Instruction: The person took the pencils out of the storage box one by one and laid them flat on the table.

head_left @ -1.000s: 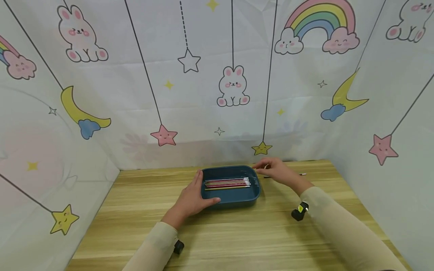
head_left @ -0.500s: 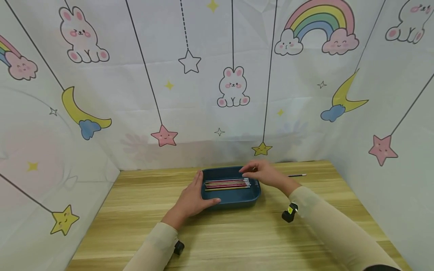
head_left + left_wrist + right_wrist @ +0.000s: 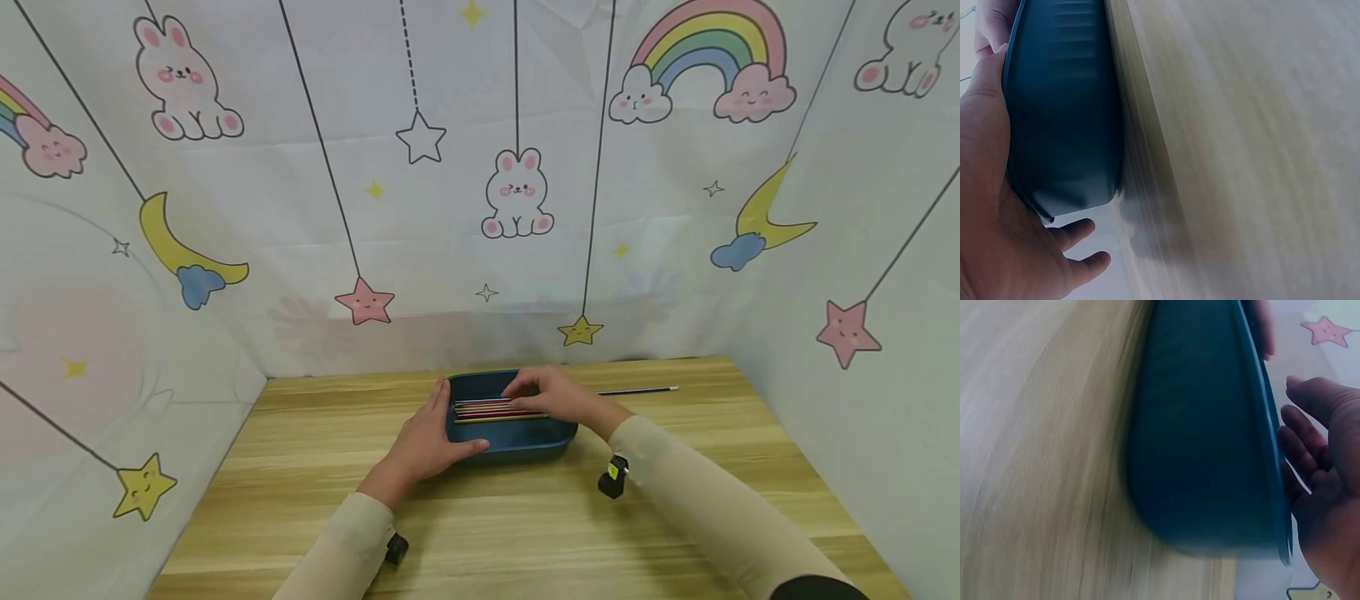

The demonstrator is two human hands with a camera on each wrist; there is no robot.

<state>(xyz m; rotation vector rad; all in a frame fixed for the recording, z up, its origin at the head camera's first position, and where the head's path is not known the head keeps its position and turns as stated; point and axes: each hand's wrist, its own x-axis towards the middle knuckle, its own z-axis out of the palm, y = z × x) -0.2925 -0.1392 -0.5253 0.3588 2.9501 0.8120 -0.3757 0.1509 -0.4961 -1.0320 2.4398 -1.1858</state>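
A dark blue, rounded plastic box [image 3: 517, 450] stands on the table near the back, with several pencils [image 3: 483, 414] lying side by side in it. At its left end is my left hand [image 3: 420, 442]: straight fingers lie along the end and the thumb rests over the near rim. My right hand [image 3: 566, 398] reaches over the right side, its bent fingers low above the pencils and covering their eraser ends. In the right wrist view, its thumb and fingers [image 3: 1300, 440] stand apart with nothing visible between them. Right of the box lies a dark pencil [image 3: 641, 391], partly behind that hand.
The wood-grain table [image 3: 487, 525] ends at the back against a white printed cloth [image 3: 435, 225], which also rises at both sides. A small black camera [image 3: 613, 477] hangs at the right wrist, and another camera [image 3: 396, 548] at the left.
My right hand has moved left from beyond the box's right rim to over the pencils inside, uncovering more of the dark pencil on the table. The left hand and box stay put.
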